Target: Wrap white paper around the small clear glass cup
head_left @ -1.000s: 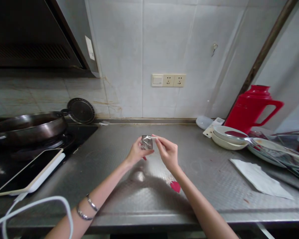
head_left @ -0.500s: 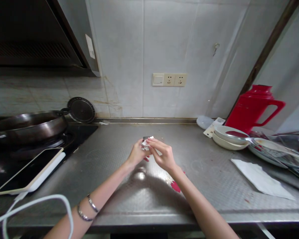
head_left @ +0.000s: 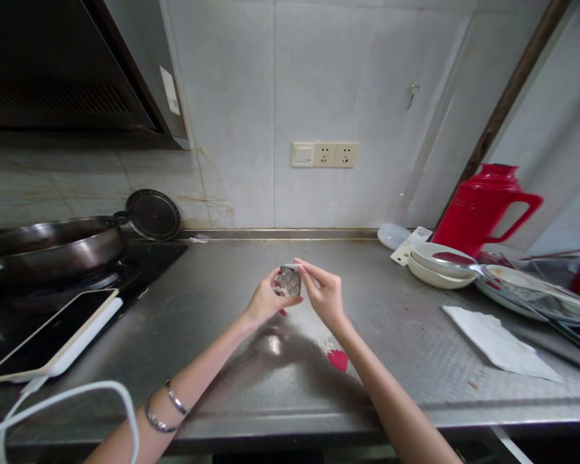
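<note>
Above the middle of the steel surface (head_left: 251, 270), the left hand (head_left: 265, 301) and right hand (head_left: 327, 298) together pinch a small clear-wrapped packet (head_left: 288, 281), fingers (head_left: 305, 267) closed on its edges. A phone (head_left: 48, 335) lies at near left, a red jug (head_left: 483, 206) at far right.

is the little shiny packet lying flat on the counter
No, the left hand and the right hand pinch the shiny packet between their fingertips, lifted off the steel counter.
</note>
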`<state>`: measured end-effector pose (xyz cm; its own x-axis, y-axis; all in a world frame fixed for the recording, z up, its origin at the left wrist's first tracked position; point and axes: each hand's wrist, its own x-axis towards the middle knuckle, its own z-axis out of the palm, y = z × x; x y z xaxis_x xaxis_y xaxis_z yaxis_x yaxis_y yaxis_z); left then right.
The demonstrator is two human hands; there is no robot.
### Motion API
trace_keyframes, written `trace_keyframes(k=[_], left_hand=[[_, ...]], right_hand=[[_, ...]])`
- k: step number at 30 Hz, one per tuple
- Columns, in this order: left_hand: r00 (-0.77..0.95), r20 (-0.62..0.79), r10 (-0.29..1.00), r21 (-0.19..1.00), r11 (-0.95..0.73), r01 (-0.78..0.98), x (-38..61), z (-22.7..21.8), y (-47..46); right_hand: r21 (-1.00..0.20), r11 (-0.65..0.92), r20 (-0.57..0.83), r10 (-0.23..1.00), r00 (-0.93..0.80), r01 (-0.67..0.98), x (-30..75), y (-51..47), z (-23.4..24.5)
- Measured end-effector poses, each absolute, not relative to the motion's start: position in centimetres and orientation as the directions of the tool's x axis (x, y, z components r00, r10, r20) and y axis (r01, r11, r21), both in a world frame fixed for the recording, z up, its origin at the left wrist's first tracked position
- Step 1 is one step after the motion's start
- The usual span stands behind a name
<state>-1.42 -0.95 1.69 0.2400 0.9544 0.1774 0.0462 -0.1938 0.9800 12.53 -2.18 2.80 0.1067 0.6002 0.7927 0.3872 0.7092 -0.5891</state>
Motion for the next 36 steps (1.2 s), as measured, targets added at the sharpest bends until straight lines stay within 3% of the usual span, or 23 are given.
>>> trace_keyframes(k=[8, 13, 17, 20, 22, 25, 30, 33, 36], left_hand=[[0.251, 0.164, 0.954, 0.984, -0.177, 0.031, -1.8, 1.8, -0.6], [0.208, 0.124, 0.970, 0.992, -0.123, -0.018, -2.5, 2.4, -0.3], [0.231, 0.129, 0.964, 0.991, -0.131, -0.009, -2.5, 2.6, -0.4], [0.269, 0.180, 0.946, 0.983, -0.186, -0.002, -2.2, 2.9, -0.9], [0.297, 0.210, 0.932, 0.976, -0.215, -0.018, -2.0, 2.9, -1.2], [0.301, 0.227, 0.926, 0.973, -0.225, -0.042, -1.8, 2.9, -1.4], [0.302, 0.218, 0.928, 0.976, -0.215, -0.042, -1.9, 2.6, -1.3], [0.316, 0.212, 0.925, 0.977, -0.210, -0.042, -1.8, 2.4, -1.3], [0.330, 0.218, 0.918, 0.975, -0.216, -0.042, -1.8, 2.2, -1.3]], right_hand=[[-0.415, 0.823, 0.860, 0.494, -0.126, 0.389, 12.2, -2.4, 2.4], [-0.394, 0.854, 0.865, 0.470, -0.177, 0.340, 12.1, -2.9, 2.4], [-0.565, 0.766, 0.811, 0.585, 0.032, 0.307, 12.2, -2.8, 2.6], [-0.765, 0.608, 0.645, 0.723, 0.248, 0.215, 12.4, -2.1, 2.7], [-0.844, 0.520, 0.536, 0.807, 0.248, 0.130, 12.7, -1.5, 2.7], [-0.893, 0.448, 0.446, 0.872, 0.199, 0.041, 13.1, -0.7, 2.6], [-0.880, 0.470, 0.459, 0.807, 0.372, 0.066, 13.7, -0.3, 2.6], [-0.895, 0.440, 0.442, 0.851, 0.284, 0.074, 13.5, -0.4, 2.7], [-0.940, 0.338, 0.334, 0.938, 0.093, -0.038, 13.0, -0.9, 2.9]])
